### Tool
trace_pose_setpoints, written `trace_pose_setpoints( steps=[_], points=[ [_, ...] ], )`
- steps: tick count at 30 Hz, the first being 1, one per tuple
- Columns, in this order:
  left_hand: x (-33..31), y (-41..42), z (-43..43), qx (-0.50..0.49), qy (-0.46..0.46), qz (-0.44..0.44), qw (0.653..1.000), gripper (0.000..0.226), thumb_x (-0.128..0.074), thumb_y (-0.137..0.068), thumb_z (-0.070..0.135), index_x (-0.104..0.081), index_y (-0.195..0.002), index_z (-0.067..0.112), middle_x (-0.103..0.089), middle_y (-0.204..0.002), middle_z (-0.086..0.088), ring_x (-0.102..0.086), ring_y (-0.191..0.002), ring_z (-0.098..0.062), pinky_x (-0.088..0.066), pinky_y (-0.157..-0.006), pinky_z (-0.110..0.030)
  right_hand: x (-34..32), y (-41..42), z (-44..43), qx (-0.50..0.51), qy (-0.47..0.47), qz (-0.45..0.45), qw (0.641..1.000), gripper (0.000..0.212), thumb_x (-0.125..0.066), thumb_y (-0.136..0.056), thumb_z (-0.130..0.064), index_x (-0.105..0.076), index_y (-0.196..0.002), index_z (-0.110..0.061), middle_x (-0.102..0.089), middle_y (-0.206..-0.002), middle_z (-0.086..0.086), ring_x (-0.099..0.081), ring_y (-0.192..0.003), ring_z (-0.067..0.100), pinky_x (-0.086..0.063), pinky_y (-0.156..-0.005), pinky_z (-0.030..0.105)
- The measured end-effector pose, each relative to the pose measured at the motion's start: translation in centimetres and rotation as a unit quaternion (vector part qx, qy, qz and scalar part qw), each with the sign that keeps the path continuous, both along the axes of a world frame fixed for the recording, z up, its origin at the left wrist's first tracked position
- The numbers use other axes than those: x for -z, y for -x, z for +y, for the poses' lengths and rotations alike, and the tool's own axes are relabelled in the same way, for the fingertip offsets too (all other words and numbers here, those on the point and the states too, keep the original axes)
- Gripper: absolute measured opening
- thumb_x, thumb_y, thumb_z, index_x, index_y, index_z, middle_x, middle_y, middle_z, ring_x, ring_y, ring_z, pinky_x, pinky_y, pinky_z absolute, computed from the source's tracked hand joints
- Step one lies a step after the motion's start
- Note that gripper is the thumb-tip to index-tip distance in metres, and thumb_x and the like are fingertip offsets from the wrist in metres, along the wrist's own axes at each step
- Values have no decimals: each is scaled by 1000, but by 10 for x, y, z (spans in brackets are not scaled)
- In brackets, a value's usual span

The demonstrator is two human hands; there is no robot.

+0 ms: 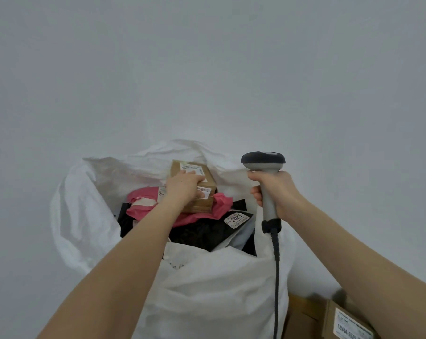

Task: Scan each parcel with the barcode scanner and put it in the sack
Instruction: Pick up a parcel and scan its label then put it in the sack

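Two hands over the open white sack (84,216)
Left hand (182,189) grips a brown parcel (195,184) atop pink and black bags; right hand (278,192) fingers clench the barcode scanner (264,167) handle

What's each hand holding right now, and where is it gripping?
Left hand grips the cardboard box from above, over the sack. Right hand holds the scanner by its handle.
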State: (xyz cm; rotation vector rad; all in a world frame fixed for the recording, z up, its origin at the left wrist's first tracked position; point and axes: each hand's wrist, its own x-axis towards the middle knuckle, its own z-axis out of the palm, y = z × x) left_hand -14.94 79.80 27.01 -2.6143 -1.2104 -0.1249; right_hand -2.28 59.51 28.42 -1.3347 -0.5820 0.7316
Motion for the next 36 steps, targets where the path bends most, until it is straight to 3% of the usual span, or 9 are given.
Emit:
trace_pose_setpoints(
  steps=[6,10,13,18,22,31,36],
  points=[
    [-9,-5,-8,-13,24,40,999,67,-54,-88,60,-34,-146,33,-33,-153,1,-28,-141,-25,-28,-111,-56,8,-11,-29,15,1,14,1000,7,-67,-86,-12,-64,-89,-6,-58,-50,7,-50,-38,12,-44,-42,20],
    [-24,-10,-35,-10,-54,-63,997,73,-45,-86,69,-42,-142,21,-42,-147,-7,-39,-135,-28,-25,-110,-55,8,-20,-54,24,0,19,1000,8,-68,-86,-13,-62,-85,-7,-58,-48,5,-50,-39,12,-44,-43,21],
    [-30,-27,-70,34,-105,-139,984,64,-48,-92,55,-42,-140,15,-46,-141,-12,-42,-129,-30,-36,-104,-48,11,-30,-81,25,-2,26,999,8,-68,-86,-13,-62,-88,-8,-58,-51,5,-49,-39,13,-44,-43,21],
    [-29,-84,-157,106,-128,-223,961,56,-52,-94,44,-44,-139,13,-46,-139,-11,-40,-129,-29,-38,-97,-42,34,-58,-149,34,11,48,998,8,-67,-86,-13,-62,-91,-10,-59,-59,8,-49,-42,14,-44,-46,23],
    [15,-145,-247,138,-64,-215,965,52,-49,-96,42,-43,-139,14,-44,-139,-9,-39,-129,-27,-38,-95,-38,72,-91,-219,59,34,75,995,12,-68,-86,-14,-61,-93,-9,-60,-52,5,-51,-40,12,-45,-43,22],
    [177,-230,-404,167,131,-75,974,61,-53,-93,45,-37,-143,13,-41,-142,-10,-40,-129,-27,-42,-99,-41,194,-161,-373,163,111,165,966,15,-68,-85,-12,-57,-93,-5,-54,-47,3,-50,-38,13,-41,-40,23],
    [262,-226,-412,59,317,-33,946,72,-55,-91,51,-34,-144,8,-40,-145,-14,-45,-128,-30,-45,-99,-45,264,-167,-408,194,153,229,942,11,-70,-86,-12,-62,-89,-5,-59,-47,3,-54,-41,14,-46,-41,25]
  ],
)
